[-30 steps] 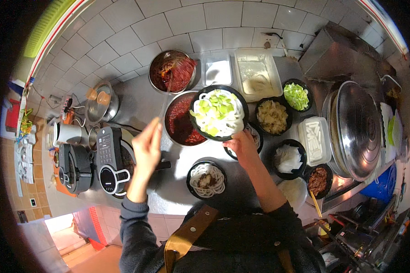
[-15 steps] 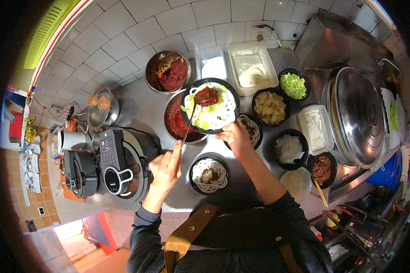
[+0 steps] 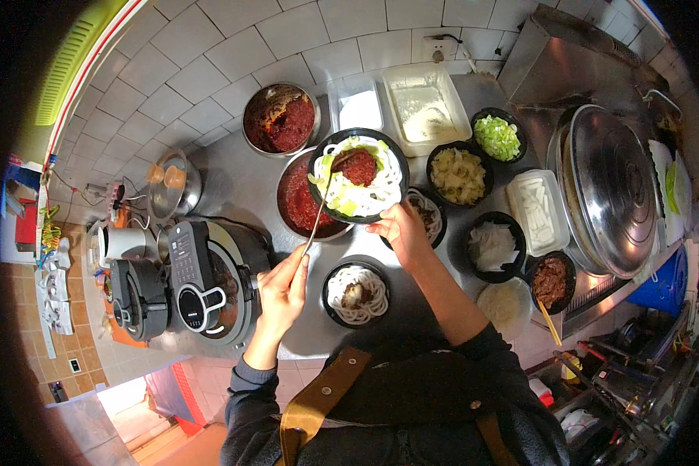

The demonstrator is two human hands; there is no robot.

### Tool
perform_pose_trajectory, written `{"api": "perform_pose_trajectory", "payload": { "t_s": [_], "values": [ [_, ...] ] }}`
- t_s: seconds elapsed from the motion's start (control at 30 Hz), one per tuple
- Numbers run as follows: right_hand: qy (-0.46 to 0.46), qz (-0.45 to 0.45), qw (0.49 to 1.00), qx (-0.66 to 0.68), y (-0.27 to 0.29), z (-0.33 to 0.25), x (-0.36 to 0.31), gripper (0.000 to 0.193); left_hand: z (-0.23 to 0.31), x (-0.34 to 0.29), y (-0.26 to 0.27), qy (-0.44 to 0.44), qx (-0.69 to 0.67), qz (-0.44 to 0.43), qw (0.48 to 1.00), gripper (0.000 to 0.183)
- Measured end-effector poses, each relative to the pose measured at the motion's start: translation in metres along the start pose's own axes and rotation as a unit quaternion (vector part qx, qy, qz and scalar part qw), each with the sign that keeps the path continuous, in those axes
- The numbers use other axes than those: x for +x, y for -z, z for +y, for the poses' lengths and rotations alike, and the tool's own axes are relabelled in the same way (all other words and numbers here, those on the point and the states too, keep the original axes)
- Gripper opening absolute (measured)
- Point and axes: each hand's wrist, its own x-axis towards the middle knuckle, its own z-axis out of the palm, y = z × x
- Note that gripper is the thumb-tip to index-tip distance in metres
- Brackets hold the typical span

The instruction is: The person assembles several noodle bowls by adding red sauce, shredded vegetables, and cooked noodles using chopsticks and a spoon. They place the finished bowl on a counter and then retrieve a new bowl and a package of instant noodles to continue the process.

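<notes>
Head view: my right fingers (image 3: 397, 224) are pinching the near-right edge of a noodle bowl (image 3: 357, 133), which hangs partly over the sauce pot (image 3: 279, 200), towards its right side. Left fingers (image 3: 291, 268) are wrapped round a long spoon (image 3: 318, 213), its tip at the red sauce (image 3: 359, 167) on top. One-edge grip's sketchy imo: press that spoon too hard and the bowl could tip, dumping noodles potward.
</notes>
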Motion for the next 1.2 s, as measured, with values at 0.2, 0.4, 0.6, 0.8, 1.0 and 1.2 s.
{"api": "perform_pose_trajectory", "payload": {
  "t_s": [0.2,0.4,0.6,0.8,1.0,1.2],
  "values": [
    [0.006,0.013,1.000,-0.006,0.006,-0.003,0.004,0.037,0.008,-0.011,0.020,0.024,0.032,-0.036,0.999,0.022],
    [0.013,0.030,0.999,-0.019,0.006,-0.004,0.002,0.036,0.028,-0.009,0.016,0.146,-0.098,-0.001,0.984,0.024],
    [0.011,0.021,1.000,-0.004,0.011,0.001,0.002,0.040,0.029,0.008,0.001,0.255,-0.238,-0.058,0.935,0.024],
    [0.015,0.001,0.999,0.038,0.014,-0.006,-0.002,0.040,0.012,-0.001,0.013,0.289,-0.239,-0.070,0.924,0.024],
    [0.035,0.006,0.999,0.017,0.018,-0.003,0.001,0.046,0.021,0.002,0.023,0.288,-0.263,-0.045,0.920,0.023],
    [0.043,0.001,0.999,-0.015,0.016,-0.009,-0.002,0.049,0.026,0.014,0.015,0.273,-0.260,-0.054,0.924,0.024]
  ]
}}
